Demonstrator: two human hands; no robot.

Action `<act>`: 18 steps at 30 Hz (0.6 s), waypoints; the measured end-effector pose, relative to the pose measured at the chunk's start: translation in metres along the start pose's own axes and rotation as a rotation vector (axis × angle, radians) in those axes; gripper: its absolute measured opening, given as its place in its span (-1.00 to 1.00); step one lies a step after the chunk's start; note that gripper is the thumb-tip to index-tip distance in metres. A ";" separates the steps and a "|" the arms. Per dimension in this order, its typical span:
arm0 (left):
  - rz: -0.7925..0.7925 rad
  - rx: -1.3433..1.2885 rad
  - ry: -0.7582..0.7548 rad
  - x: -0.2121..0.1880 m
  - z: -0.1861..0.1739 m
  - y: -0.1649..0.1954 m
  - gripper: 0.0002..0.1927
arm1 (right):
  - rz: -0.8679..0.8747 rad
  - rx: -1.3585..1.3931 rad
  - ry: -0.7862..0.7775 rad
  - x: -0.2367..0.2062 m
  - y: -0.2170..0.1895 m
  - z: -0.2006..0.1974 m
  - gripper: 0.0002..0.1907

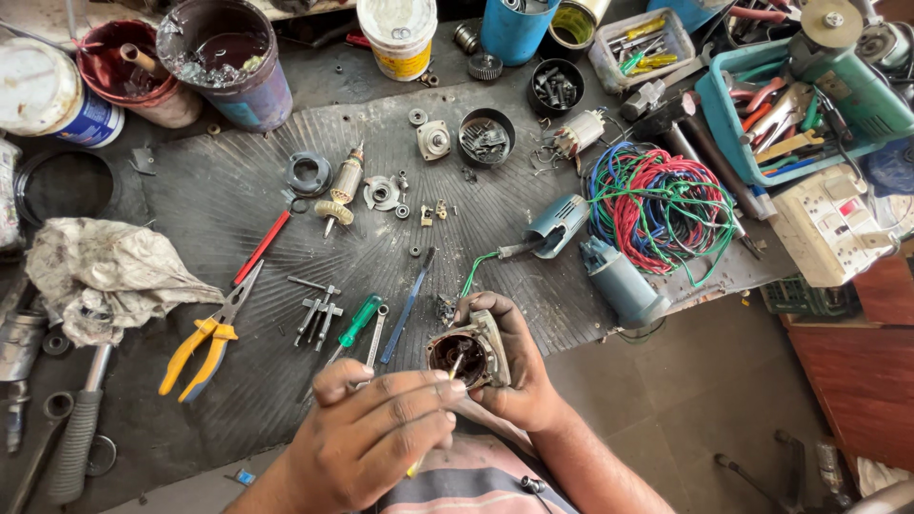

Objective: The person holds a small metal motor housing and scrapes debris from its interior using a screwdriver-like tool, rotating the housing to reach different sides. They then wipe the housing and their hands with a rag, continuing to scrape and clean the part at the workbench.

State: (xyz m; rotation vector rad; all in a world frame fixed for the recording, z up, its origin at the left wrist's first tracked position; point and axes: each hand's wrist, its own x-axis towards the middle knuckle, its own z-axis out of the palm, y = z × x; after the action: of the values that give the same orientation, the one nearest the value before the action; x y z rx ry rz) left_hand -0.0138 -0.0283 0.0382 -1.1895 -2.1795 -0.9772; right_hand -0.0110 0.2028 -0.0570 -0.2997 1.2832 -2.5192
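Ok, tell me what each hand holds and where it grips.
Right hand cups the motor housing around its outer side; left hand pinches a thin tool by its shaft.

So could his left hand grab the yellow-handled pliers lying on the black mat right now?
Probably not straight away. The left hand is pinching a thin yellow-handled tool poked into the round grey motor housing that the right hand holds. The yellow-handled pliers lie uncovered on the mat nearby, so once freed, it likely could.

Around the black mat (pixel 238 190) I count two hands (pixel 381 428), one yellow-handled pliers (pixel 205 338), one green screwdriver (pixel 357 324), one wire bundle (pixel 657 205), three buckets (pixel 228 57)
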 end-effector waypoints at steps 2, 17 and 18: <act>0.029 -0.005 -0.011 0.000 -0.001 0.001 -0.83 | 0.023 0.000 0.024 0.000 0.000 0.000 -0.04; 0.002 0.050 -0.165 0.009 0.008 -0.003 -0.87 | -0.029 -0.104 0.016 0.004 0.003 -0.007 -0.13; 0.030 0.044 -0.173 0.010 0.010 -0.003 -0.88 | -0.029 -0.123 0.009 0.003 0.003 -0.007 -0.15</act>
State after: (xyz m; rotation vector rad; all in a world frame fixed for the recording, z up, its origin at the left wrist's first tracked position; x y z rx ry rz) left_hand -0.0218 -0.0167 0.0374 -1.3252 -2.2958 -0.8376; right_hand -0.0154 0.2047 -0.0633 -0.3370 1.4505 -2.4729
